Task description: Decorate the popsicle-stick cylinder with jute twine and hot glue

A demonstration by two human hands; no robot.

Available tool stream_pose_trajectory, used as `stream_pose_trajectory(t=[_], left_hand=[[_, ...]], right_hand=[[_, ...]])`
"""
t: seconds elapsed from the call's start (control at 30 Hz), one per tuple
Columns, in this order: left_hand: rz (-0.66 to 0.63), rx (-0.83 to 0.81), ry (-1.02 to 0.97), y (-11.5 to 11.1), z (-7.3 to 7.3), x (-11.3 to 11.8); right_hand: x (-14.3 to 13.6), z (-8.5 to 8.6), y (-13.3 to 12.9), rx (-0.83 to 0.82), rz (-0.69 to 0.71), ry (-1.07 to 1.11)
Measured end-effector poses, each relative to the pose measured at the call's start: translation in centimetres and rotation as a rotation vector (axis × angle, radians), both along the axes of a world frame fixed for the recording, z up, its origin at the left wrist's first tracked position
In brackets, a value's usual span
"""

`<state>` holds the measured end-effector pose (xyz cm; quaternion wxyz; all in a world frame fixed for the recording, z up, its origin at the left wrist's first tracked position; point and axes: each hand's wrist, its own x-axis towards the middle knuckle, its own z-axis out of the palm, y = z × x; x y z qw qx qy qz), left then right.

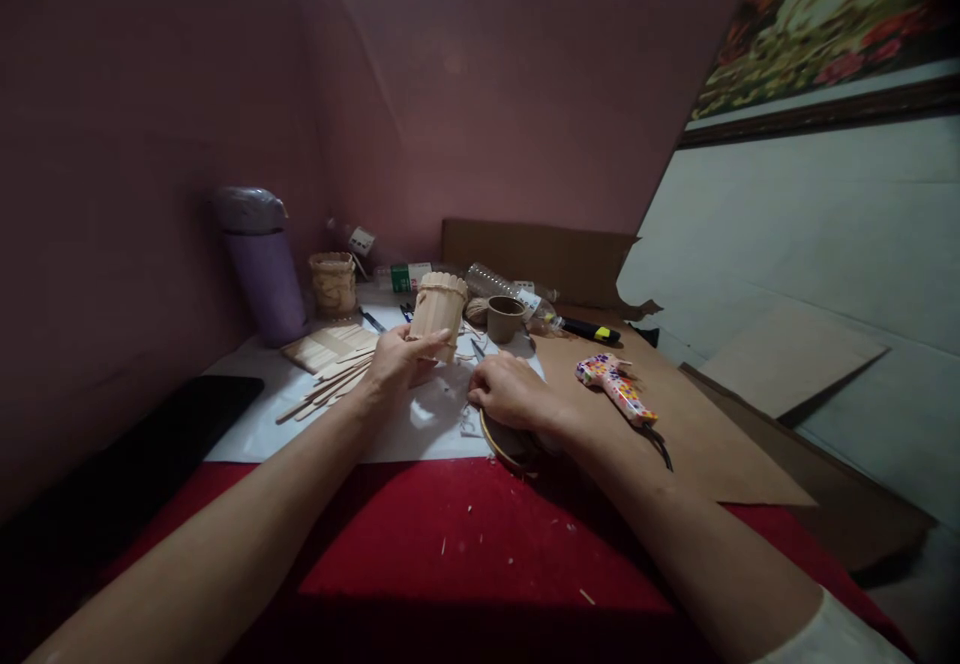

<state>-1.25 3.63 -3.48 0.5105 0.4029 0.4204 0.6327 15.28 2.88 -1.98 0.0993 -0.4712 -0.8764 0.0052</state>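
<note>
My left hand (pixel 405 359) is wrapped round a small cup of upright wooden craft sticks (pixel 439 306), with twine tied about it near the top and the bottom. It is held tilted slightly above the white paper (pixel 420 439). Fingers curled, my right hand (pixel 510 391) rests low over the table; what they close on is hidden. A pointed grey blade (pixel 478 349) shows just beyond its knuckles. Partly under my right wrist lies a dark round thing with a yellowish rim (pixel 517 454). Loose craft sticks (pixel 337 384) are spread left of my left hand.
A floral glue gun (pixel 616 386) lies on brown cardboard (pixel 697 444) at right, near a black-and-yellow cutter (pixel 592 331). Behind stand a small brown pot (pixel 506 319), plastic bottles (pixel 499 284), a decorated cup (pixel 333 284) and a purple tumbler (pixel 264 279). Scraps dot the red cloth (pixel 420 534).
</note>
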Motion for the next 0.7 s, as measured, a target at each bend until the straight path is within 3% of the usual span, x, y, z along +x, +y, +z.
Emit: stream_pose_trajectory(t=[0.4, 0.57, 0.7], left_hand=[[0.050, -0.010, -0.033, 0.0, 0.3, -0.1], [0.070, -0.013, -0.048, -0.1, 0.3, -0.2], [0.043, -0.016, -0.084, -0.6, 0.7, 0.1]], right_hand=[[-0.6, 1.8, -1.2, -0.055, -0.028, -0.072], [-1.6, 1.0, -1.1, -0.080, -0.030, -0.050], [-0.9, 0.8, -0.8, -0.067, -0.012, 0.034]])
